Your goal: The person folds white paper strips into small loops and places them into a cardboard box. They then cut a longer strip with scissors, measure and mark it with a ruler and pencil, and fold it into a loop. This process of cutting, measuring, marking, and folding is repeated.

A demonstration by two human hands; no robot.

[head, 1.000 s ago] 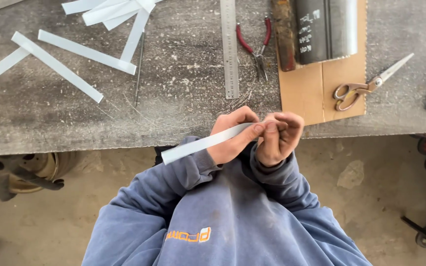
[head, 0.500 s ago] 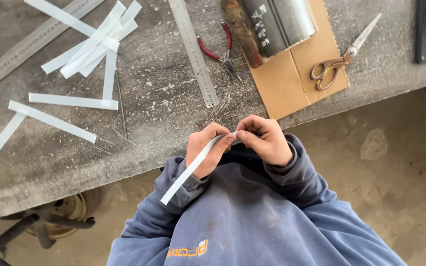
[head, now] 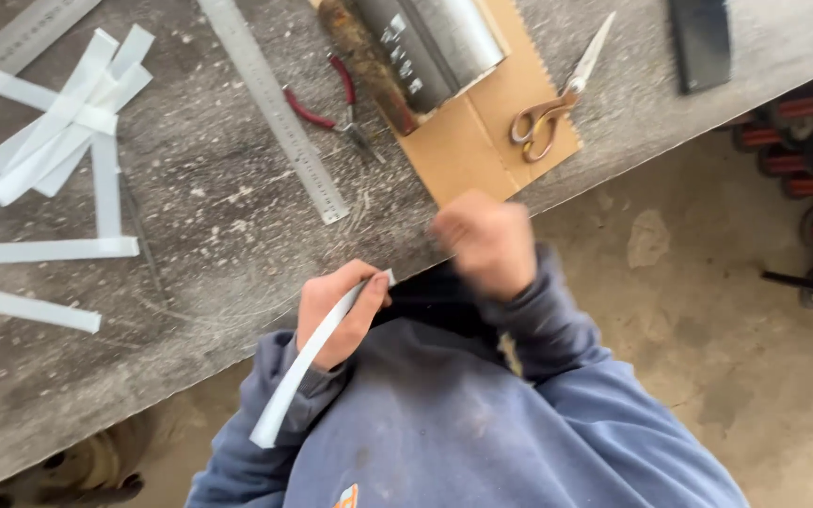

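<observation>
Nearest to us, our left hand (head: 336, 310) is closed around a long white strip (head: 305, 372), thumb and fingers pinching its upper end while the rest of it runs down along our blue sleeve (head: 265, 442) and sticks out past the forearm. The strip sits just off the near edge of the workbench (head: 209, 235), over our lap, not on the bench top.

Beside it, our right hand (head: 484, 243) hangs near that same bench edge, apart from the strip. It is blurred, so we cannot tell whether it is spread or curled, and we see nothing in it.

Further out on the dusty grey bench lie a long steel ruler (head: 275, 108) on a slant, and just beside it red-handled pliers (head: 331, 103). To the right is a piece of brown cardboard (head: 482, 141) with scissors (head: 557, 99) resting on its far corner, and a dark metal tube (head: 425, 42) overlapping its top.

Off to the left, a loose pile of more white strips (head: 68, 132) is scattered across the bench, some crossing one another.
</observation>
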